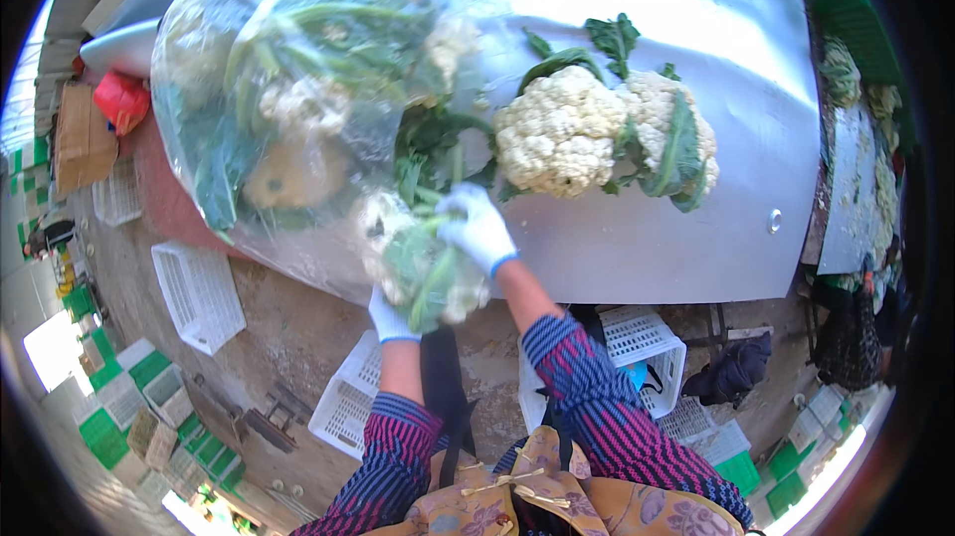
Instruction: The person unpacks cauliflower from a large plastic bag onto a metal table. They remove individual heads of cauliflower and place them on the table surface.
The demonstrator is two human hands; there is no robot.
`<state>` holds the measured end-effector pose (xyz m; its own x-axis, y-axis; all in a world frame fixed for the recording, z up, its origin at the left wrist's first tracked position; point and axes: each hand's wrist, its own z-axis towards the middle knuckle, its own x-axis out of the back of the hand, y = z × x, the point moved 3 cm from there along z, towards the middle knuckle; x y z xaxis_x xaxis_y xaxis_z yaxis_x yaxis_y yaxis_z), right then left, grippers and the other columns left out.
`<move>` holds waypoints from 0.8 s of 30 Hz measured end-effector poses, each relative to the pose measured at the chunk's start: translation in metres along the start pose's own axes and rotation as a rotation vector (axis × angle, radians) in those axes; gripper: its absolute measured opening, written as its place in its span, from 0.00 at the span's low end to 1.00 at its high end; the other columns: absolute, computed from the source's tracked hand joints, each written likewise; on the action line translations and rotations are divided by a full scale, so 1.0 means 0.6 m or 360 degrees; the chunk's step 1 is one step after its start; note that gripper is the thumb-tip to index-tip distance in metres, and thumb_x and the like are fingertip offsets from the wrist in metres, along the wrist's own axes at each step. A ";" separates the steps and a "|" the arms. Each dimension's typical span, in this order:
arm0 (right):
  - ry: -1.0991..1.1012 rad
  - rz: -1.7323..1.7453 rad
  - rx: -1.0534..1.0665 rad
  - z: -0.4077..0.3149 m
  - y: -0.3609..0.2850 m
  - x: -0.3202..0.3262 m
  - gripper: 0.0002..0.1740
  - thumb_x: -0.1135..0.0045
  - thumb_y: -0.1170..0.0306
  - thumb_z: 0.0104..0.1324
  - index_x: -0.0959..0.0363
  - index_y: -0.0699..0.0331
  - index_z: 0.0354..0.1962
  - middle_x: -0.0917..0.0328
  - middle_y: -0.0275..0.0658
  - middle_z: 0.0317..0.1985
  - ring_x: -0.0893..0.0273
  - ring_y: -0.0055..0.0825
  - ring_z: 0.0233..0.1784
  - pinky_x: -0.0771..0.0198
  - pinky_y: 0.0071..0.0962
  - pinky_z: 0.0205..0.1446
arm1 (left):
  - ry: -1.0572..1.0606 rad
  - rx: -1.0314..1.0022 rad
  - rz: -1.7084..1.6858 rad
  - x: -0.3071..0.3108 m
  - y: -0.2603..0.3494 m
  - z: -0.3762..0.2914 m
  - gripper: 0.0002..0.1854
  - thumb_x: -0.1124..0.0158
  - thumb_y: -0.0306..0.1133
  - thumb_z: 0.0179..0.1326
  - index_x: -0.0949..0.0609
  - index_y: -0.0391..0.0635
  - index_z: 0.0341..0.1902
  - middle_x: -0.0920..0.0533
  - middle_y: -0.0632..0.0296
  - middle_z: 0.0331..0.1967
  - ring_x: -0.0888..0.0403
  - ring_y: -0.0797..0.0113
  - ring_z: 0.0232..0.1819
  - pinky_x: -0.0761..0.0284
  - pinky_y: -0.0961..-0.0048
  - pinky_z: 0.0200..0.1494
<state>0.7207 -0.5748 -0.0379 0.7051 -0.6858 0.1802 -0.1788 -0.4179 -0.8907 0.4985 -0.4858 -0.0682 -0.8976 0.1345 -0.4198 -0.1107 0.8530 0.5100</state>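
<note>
In front of my body a leafy cauliflower (429,275), blurred, is held between my two gloved hands. My left hand (392,318) cups it from below, partly hidden behind it. From the right side my right hand (475,226) grips its green stalks. A large clear plastic bag (216,111) lies on the left of the metal table (634,260), with cauliflower heads and leaves seen through it. Dark green leaves (440,137) spread beyond my right hand. To their right sit two trimmed cauliflower heads, one whole and white (563,132), the other (660,118) partly covered by leaves.
White plastic crates stand on the floor at left (200,297), by my left forearm (351,387), and under the table (649,357). A dark cloth (731,368) lies at right. Another person (850,327) is at the far right beside a littered metal surface (854,193).
</note>
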 end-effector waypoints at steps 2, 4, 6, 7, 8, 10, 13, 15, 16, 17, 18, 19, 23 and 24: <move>0.0154 0.0178 -0.0053 -0.054 0.036 0.020 0.16 0.37 0.75 0.48 0.19 0.59 0.38 0.34 0.49 0.62 0.34 0.43 0.66 0.34 0.32 0.66 | 0.0309 0.0111 0.0041 -0.017 -0.007 -0.030 0.22 0.57 0.43 0.73 0.30 0.50 0.67 0.25 0.54 0.61 0.24 0.54 0.59 0.26 0.55 0.60; 0.0174 0.0406 -0.0137 -0.097 0.062 0.044 0.17 0.41 0.80 0.46 0.19 0.60 0.37 0.34 0.46 0.64 0.34 0.41 0.67 0.34 0.31 0.65 | -0.0070 0.0164 -0.0001 0.002 -0.021 -0.033 0.25 0.54 0.39 0.73 0.34 0.46 0.70 0.27 0.55 0.64 0.26 0.55 0.62 0.29 0.56 0.64; 0.0215 0.0728 -0.0223 -0.123 0.099 0.086 0.19 0.42 0.81 0.44 0.19 0.62 0.38 0.34 0.46 0.65 0.35 0.39 0.67 0.35 0.30 0.65 | -0.0053 0.0146 0.0426 -0.084 -0.014 -0.085 0.26 0.52 0.35 0.72 0.36 0.43 0.72 0.28 0.57 0.67 0.29 0.58 0.66 0.32 0.58 0.67; 0.0206 0.0906 -0.0253 -0.134 0.113 0.100 0.20 0.42 0.81 0.43 0.19 0.63 0.38 0.34 0.46 0.66 0.35 0.38 0.67 0.36 0.29 0.65 | -0.0192 0.0052 0.0714 -0.130 -0.006 -0.104 0.28 0.51 0.33 0.72 0.39 0.41 0.74 0.31 0.55 0.69 0.31 0.58 0.68 0.36 0.60 0.70; 0.0209 0.0923 -0.0225 -0.142 0.130 0.119 0.21 0.44 0.81 0.42 0.20 0.66 0.39 0.36 0.48 0.68 0.36 0.37 0.68 0.39 0.29 0.67 | -0.0257 0.0055 0.0844 -0.130 -0.018 -0.103 0.30 0.51 0.31 0.71 0.42 0.39 0.75 0.34 0.53 0.71 0.34 0.58 0.70 0.40 0.61 0.71; 0.0241 0.1239 -0.0334 -0.159 0.162 0.147 0.21 0.43 0.79 0.44 0.21 0.69 0.41 0.34 0.48 0.67 0.33 0.37 0.65 0.38 0.30 0.68 | -0.0370 -0.0016 0.1104 -0.143 -0.033 -0.104 0.34 0.48 0.29 0.68 0.46 0.35 0.76 0.39 0.49 0.73 0.40 0.58 0.73 0.47 0.63 0.74; 0.0317 0.1608 -0.0207 -0.185 0.281 0.162 0.19 0.42 0.75 0.55 0.21 0.68 0.46 0.31 0.48 0.65 0.31 0.34 0.65 0.32 0.30 0.64 | -0.0558 -0.0067 0.1272 -0.199 -0.069 -0.127 0.40 0.43 0.30 0.64 0.48 0.32 0.76 0.48 0.46 0.78 0.51 0.56 0.78 0.57 0.63 0.77; 0.0354 0.2040 -0.0455 -0.215 0.293 0.179 0.23 0.42 0.69 0.64 0.28 0.68 0.56 0.32 0.47 0.65 0.32 0.39 0.66 0.33 0.38 0.67 | -0.0669 -0.0187 0.1449 -0.251 -0.085 -0.158 0.41 0.41 0.31 0.62 0.46 0.32 0.75 0.47 0.46 0.77 0.50 0.57 0.78 0.56 0.64 0.77; 0.0387 0.2216 -0.0539 -0.234 0.293 0.183 0.23 0.42 0.69 0.64 0.28 0.68 0.56 0.32 0.47 0.65 0.32 0.40 0.66 0.33 0.38 0.68 | -0.0684 -0.0253 0.1701 -0.259 -0.090 -0.163 0.41 0.39 0.31 0.60 0.44 0.34 0.75 0.45 0.45 0.77 0.47 0.55 0.77 0.52 0.64 0.76; 0.0418 0.2317 -0.0580 -0.254 0.290 0.187 0.23 0.42 0.69 0.64 0.29 0.68 0.57 0.32 0.47 0.65 0.33 0.40 0.66 0.33 0.39 0.68 | -0.0708 -0.0390 0.1970 -0.278 -0.099 -0.175 0.40 0.37 0.30 0.58 0.40 0.36 0.74 0.43 0.42 0.76 0.44 0.53 0.77 0.50 0.65 0.75; 0.0451 0.2390 -0.0608 -0.268 0.286 0.192 0.23 0.42 0.69 0.65 0.29 0.68 0.57 0.32 0.47 0.65 0.33 0.40 0.67 0.33 0.39 0.68 | -0.0754 -0.0459 0.2066 -0.302 -0.105 -0.192 0.40 0.37 0.30 0.57 0.39 0.36 0.73 0.43 0.42 0.76 0.45 0.52 0.77 0.50 0.64 0.75; 0.0481 0.2452 -0.0637 -0.287 0.274 0.191 0.24 0.42 0.69 0.65 0.29 0.67 0.57 0.32 0.47 0.65 0.33 0.40 0.67 0.34 0.39 0.68 | -0.0792 -0.0543 0.2163 -0.326 -0.112 -0.207 0.40 0.36 0.30 0.56 0.38 0.36 0.73 0.43 0.41 0.76 0.45 0.51 0.77 0.50 0.64 0.75; 0.0647 0.2508 -0.0668 -0.334 0.228 0.197 0.24 0.43 0.68 0.65 0.30 0.67 0.58 0.33 0.47 0.66 0.33 0.41 0.67 0.34 0.40 0.68 | -0.1042 -0.0940 0.2598 -0.419 -0.143 -0.258 0.39 0.33 0.32 0.54 0.35 0.37 0.70 0.39 0.38 0.72 0.44 0.39 0.75 0.49 0.53 0.75; 0.0701 0.2484 -0.0656 -0.337 0.221 0.203 0.24 0.43 0.68 0.65 0.31 0.67 0.58 0.33 0.47 0.66 0.33 0.41 0.67 0.34 0.40 0.68 | -0.1113 -0.1019 0.2666 -0.440 -0.151 -0.264 0.39 0.32 0.33 0.54 0.34 0.37 0.69 0.38 0.39 0.71 0.44 0.37 0.74 0.49 0.50 0.74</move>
<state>0.6441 -0.8341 -0.0499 -0.5317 -0.6404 -0.5543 -0.6824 0.7115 -0.1674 0.6776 -0.6787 0.1152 0.0480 0.7838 0.6191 0.2907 -0.6040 0.7421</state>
